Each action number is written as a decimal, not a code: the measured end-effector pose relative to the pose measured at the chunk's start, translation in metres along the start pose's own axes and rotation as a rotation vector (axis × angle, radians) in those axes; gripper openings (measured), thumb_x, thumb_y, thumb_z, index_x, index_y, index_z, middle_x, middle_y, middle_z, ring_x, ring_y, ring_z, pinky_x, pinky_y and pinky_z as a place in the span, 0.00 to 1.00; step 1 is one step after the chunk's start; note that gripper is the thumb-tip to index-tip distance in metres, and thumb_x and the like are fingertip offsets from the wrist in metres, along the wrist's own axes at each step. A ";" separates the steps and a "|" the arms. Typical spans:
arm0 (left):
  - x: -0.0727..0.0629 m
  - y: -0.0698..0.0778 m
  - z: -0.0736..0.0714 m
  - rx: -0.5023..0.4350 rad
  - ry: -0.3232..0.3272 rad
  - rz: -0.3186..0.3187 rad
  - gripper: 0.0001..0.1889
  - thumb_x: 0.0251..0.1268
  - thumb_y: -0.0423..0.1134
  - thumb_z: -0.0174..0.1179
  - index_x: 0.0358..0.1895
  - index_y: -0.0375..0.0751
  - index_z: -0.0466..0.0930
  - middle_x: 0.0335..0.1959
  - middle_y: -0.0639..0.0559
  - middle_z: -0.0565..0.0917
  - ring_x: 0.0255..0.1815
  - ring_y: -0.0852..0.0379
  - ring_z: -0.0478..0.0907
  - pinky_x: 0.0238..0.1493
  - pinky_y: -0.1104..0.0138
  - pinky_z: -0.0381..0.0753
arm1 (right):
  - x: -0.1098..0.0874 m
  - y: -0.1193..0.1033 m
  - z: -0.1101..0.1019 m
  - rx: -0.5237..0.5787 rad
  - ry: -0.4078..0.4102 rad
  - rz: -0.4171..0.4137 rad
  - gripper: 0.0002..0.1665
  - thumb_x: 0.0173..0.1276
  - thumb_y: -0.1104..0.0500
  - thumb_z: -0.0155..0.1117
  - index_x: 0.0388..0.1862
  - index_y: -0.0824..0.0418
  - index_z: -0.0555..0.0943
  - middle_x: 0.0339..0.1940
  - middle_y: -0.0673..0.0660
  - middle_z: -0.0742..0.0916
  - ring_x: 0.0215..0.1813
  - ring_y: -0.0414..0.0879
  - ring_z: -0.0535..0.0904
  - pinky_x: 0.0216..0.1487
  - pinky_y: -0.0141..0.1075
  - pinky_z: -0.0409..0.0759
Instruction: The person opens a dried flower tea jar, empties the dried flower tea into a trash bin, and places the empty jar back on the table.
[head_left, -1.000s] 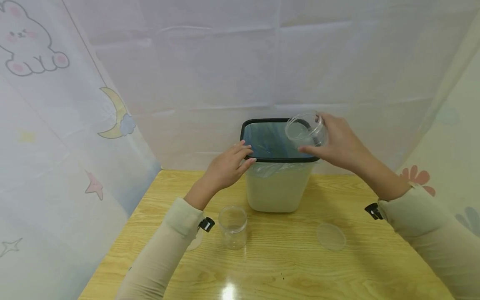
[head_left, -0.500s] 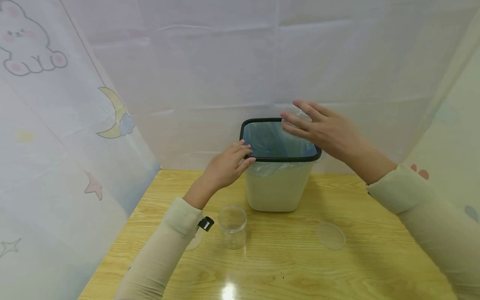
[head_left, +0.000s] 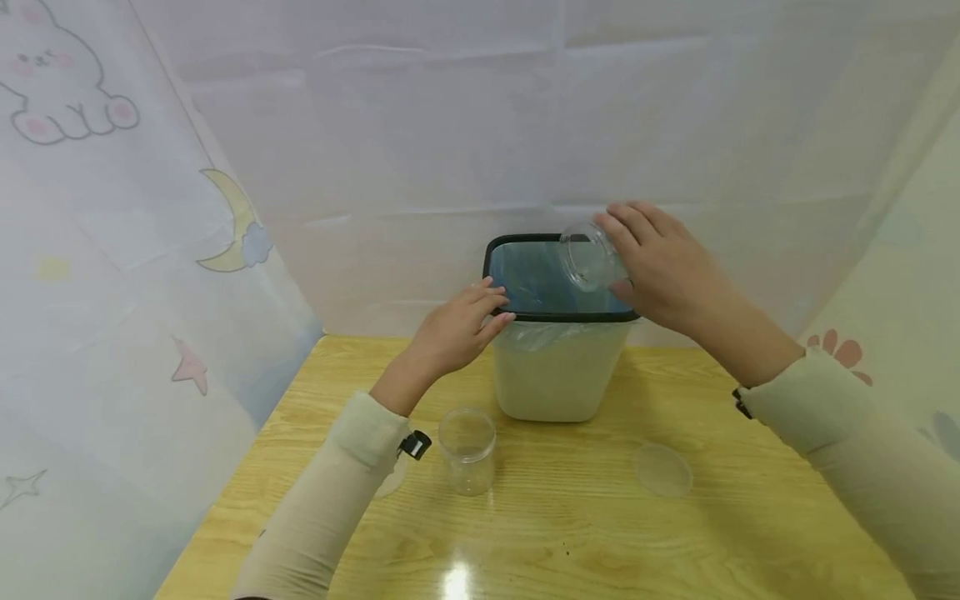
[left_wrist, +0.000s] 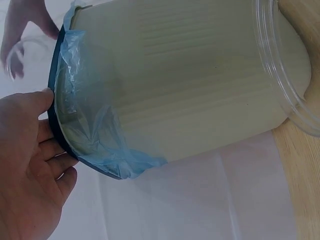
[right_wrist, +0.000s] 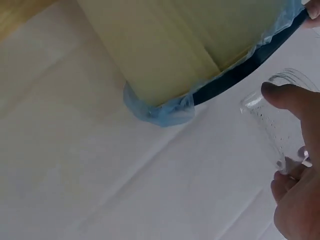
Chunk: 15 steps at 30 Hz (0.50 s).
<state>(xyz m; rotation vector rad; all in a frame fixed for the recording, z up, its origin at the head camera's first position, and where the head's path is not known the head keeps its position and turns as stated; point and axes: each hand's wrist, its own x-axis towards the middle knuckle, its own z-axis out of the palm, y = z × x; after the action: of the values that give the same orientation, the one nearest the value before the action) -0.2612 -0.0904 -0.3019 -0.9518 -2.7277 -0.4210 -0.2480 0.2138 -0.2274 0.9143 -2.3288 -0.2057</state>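
Note:
A cream trash bin [head_left: 551, 375] with a black rim and a bluish plastic liner stands on the table. My left hand [head_left: 453, 332] holds the near left part of its rim, thumb outside and fingers over the edge, as the left wrist view [left_wrist: 30, 155] also shows. Above the bin's right side, my right hand [head_left: 667, 262] grips a clear jar [head_left: 588, 257], tilted with its mouth toward the left over the opening. Small specks or drops cling inside this jar [right_wrist: 272, 125] in the right wrist view. A second clear jar [head_left: 467, 454] stands upright before the bin.
A translucent round disc [head_left: 663, 470] lies on the wooden table [head_left: 570, 533] at the right. Another pale disc [head_left: 392, 479] is partly hidden by the left sleeve. Printed cloth walls [head_left: 450, 150] rise behind and at both sides.
My right hand has rolled palm-down over the bin and then partly back, tipping the jar and bringing it slightly left. The left hand stays on the rim.

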 end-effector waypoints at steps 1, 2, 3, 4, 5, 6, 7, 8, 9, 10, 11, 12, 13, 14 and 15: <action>0.000 0.000 0.000 -0.001 -0.002 -0.002 0.27 0.82 0.55 0.44 0.71 0.42 0.73 0.75 0.48 0.69 0.81 0.53 0.54 0.77 0.56 0.62 | -0.004 -0.001 0.001 0.059 0.008 0.053 0.57 0.53 0.61 0.82 0.76 0.70 0.59 0.70 0.72 0.70 0.71 0.68 0.63 0.71 0.58 0.64; 0.000 0.001 0.001 -0.003 -0.004 -0.003 0.27 0.82 0.54 0.44 0.71 0.42 0.73 0.75 0.48 0.69 0.81 0.53 0.54 0.77 0.56 0.61 | -0.008 -0.002 0.002 0.116 0.011 0.103 0.58 0.53 0.58 0.83 0.76 0.71 0.59 0.69 0.73 0.71 0.70 0.68 0.64 0.71 0.59 0.64; 0.000 0.001 0.001 -0.006 -0.006 -0.006 0.27 0.82 0.55 0.44 0.70 0.42 0.73 0.76 0.48 0.69 0.81 0.53 0.53 0.77 0.56 0.62 | -0.012 -0.004 0.002 0.167 0.017 0.145 0.59 0.53 0.56 0.83 0.76 0.72 0.59 0.67 0.73 0.72 0.69 0.69 0.64 0.70 0.59 0.64; 0.000 0.000 0.001 -0.007 -0.007 -0.009 0.27 0.82 0.55 0.44 0.71 0.42 0.73 0.76 0.48 0.68 0.82 0.53 0.53 0.77 0.56 0.62 | -0.014 -0.006 0.003 0.226 0.016 0.191 0.60 0.53 0.55 0.83 0.76 0.71 0.59 0.66 0.73 0.73 0.68 0.68 0.65 0.69 0.60 0.64; 0.000 0.000 0.001 -0.009 -0.008 -0.011 0.27 0.82 0.55 0.44 0.71 0.42 0.73 0.76 0.48 0.68 0.82 0.53 0.53 0.77 0.56 0.62 | -0.017 -0.008 0.003 0.290 0.013 0.234 0.60 0.53 0.54 0.83 0.76 0.71 0.60 0.65 0.72 0.74 0.67 0.68 0.65 0.68 0.61 0.64; 0.000 0.000 0.001 -0.010 -0.009 -0.013 0.27 0.82 0.55 0.44 0.71 0.42 0.73 0.76 0.48 0.68 0.82 0.53 0.53 0.76 0.56 0.62 | -0.019 -0.010 0.002 0.353 0.011 0.277 0.59 0.53 0.53 0.84 0.76 0.71 0.60 0.65 0.72 0.74 0.66 0.68 0.65 0.67 0.61 0.64; -0.001 0.000 0.000 -0.011 -0.010 -0.016 0.27 0.82 0.55 0.44 0.71 0.42 0.73 0.76 0.48 0.68 0.82 0.54 0.52 0.77 0.56 0.62 | -0.021 -0.012 0.001 0.421 0.008 0.321 0.59 0.53 0.53 0.83 0.76 0.70 0.60 0.64 0.71 0.74 0.65 0.68 0.65 0.65 0.62 0.64; -0.001 0.000 0.000 -0.014 -0.010 -0.017 0.27 0.82 0.55 0.44 0.71 0.42 0.73 0.76 0.48 0.67 0.82 0.54 0.52 0.77 0.55 0.62 | -0.023 -0.015 0.000 0.487 0.004 0.363 0.59 0.53 0.52 0.83 0.76 0.70 0.60 0.63 0.70 0.75 0.64 0.67 0.66 0.63 0.62 0.65; -0.001 -0.001 0.000 -0.017 -0.011 -0.018 0.27 0.82 0.55 0.44 0.71 0.42 0.73 0.76 0.48 0.67 0.82 0.54 0.52 0.76 0.55 0.62 | -0.025 -0.018 -0.001 0.550 0.001 0.400 0.58 0.53 0.51 0.83 0.76 0.69 0.61 0.63 0.70 0.75 0.63 0.67 0.67 0.62 0.62 0.67; -0.002 -0.001 0.000 -0.016 -0.011 -0.019 0.27 0.82 0.55 0.44 0.71 0.42 0.72 0.76 0.49 0.67 0.82 0.54 0.52 0.76 0.55 0.62 | -0.026 -0.021 -0.003 0.604 -0.004 0.437 0.58 0.54 0.50 0.83 0.76 0.68 0.62 0.63 0.69 0.76 0.63 0.66 0.67 0.61 0.62 0.68; -0.002 -0.001 -0.001 -0.017 -0.011 -0.019 0.27 0.82 0.55 0.44 0.71 0.42 0.73 0.76 0.48 0.67 0.82 0.54 0.52 0.76 0.55 0.62 | -0.028 -0.024 -0.005 0.653 -0.012 0.468 0.57 0.55 0.49 0.82 0.76 0.67 0.62 0.63 0.68 0.76 0.63 0.65 0.68 0.61 0.62 0.69; -0.002 -0.002 -0.001 -0.019 -0.012 -0.020 0.27 0.82 0.55 0.44 0.71 0.42 0.72 0.76 0.48 0.67 0.82 0.54 0.52 0.76 0.55 0.62 | -0.030 -0.027 -0.006 0.696 -0.019 0.495 0.57 0.56 0.48 0.82 0.76 0.66 0.62 0.64 0.67 0.75 0.63 0.64 0.69 0.60 0.61 0.70; -0.003 -0.002 -0.001 -0.021 -0.011 -0.022 0.27 0.82 0.55 0.44 0.71 0.42 0.72 0.76 0.48 0.67 0.82 0.54 0.52 0.77 0.55 0.62 | -0.032 -0.031 -0.007 0.741 -0.025 0.516 0.57 0.56 0.47 0.81 0.77 0.65 0.61 0.65 0.66 0.75 0.63 0.63 0.70 0.60 0.60 0.71; -0.003 -0.003 -0.001 -0.020 -0.010 -0.023 0.27 0.82 0.55 0.44 0.71 0.42 0.72 0.76 0.48 0.67 0.82 0.53 0.52 0.76 0.55 0.62 | -0.033 -0.034 -0.009 0.776 -0.033 0.533 0.57 0.57 0.47 0.81 0.78 0.63 0.61 0.66 0.64 0.75 0.63 0.62 0.70 0.61 0.59 0.71; -0.003 -0.003 -0.002 -0.019 -0.010 -0.025 0.27 0.82 0.55 0.44 0.72 0.42 0.72 0.76 0.48 0.67 0.82 0.54 0.52 0.77 0.55 0.62 | -0.035 -0.037 -0.010 0.812 -0.038 0.543 0.56 0.58 0.47 0.80 0.78 0.62 0.61 0.67 0.63 0.75 0.64 0.61 0.71 0.62 0.59 0.70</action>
<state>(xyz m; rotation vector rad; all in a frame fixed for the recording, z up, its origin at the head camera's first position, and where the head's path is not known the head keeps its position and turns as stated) -0.2605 -0.0951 -0.3019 -0.9282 -2.7523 -0.4478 -0.2015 0.2103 -0.2500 0.5627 -2.6093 1.0085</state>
